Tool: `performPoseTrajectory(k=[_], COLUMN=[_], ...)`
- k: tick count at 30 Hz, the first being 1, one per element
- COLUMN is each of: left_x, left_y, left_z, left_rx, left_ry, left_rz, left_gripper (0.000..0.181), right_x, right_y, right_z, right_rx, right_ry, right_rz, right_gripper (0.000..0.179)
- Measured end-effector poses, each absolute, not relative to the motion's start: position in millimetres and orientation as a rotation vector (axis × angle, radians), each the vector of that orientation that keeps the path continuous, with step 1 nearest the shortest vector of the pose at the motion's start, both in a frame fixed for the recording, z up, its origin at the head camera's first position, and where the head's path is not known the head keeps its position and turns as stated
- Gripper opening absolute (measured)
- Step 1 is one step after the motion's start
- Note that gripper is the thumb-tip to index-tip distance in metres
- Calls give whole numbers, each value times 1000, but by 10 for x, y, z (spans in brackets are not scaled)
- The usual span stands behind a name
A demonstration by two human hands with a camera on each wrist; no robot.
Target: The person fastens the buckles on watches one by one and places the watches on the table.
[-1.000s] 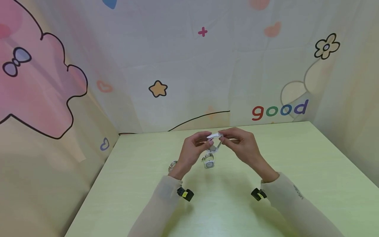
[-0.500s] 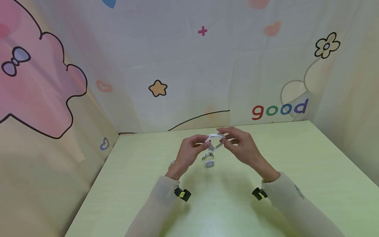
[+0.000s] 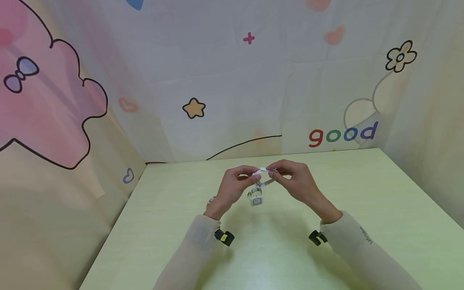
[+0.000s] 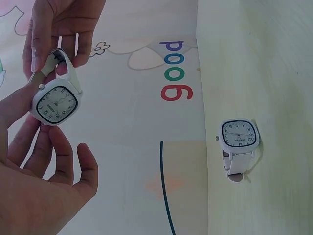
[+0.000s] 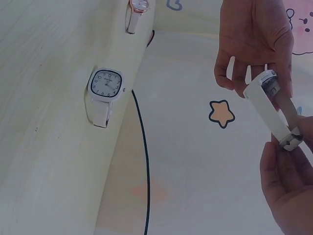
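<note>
Over the table's far part, both hands hold one white wristwatch [image 4: 56, 104], its strap bent into a loop. My left hand [image 3: 232, 187] pinches the watch at its case, and the square-cornered dial faces the left wrist camera. On the opposite side, my right hand [image 3: 299, 183] pinches the strap near its buckle [image 5: 292, 141], as the right wrist view shows. Whether the buckle is fastened, I cannot tell. Below the hands, a second white watch [image 3: 256, 200] lies on the table with its dial up. Behind my left wrist, a third watch [image 3: 211, 200] is partly hidden.
The pale green table [image 3: 268, 249] meets a printed curtain [image 3: 224, 80] along its back edge, just beyond the hands. In the right wrist view the third watch [image 5: 139, 6] shows a rose-coloured rim. A black wrist camera [image 3: 224, 237] sits at the left cuff.
The held watch has turned, and its loop looks flatter from the head view. Both hands have shifted slightly while keeping their grip. The watches on the table have stayed put.
</note>
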State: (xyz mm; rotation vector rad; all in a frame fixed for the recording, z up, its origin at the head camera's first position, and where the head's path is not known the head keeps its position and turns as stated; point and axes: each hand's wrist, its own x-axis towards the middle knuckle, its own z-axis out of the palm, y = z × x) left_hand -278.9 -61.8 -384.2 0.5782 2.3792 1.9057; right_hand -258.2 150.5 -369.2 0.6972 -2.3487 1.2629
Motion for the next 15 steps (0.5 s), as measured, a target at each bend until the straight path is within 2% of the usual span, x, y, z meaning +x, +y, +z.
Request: performPoseTrajectory(k=[15], left_x=[-2791], left_y=[-639], left_z=[-3862], left_rx=[724], left_ry=[2254], left_rz=[1974], left_gripper=[28], right_x=[-2579], right_y=[1517], right_z=[-3688], right_rx=[731], right_ry=[-2317], right_rz=[1274], right_gripper=[20])
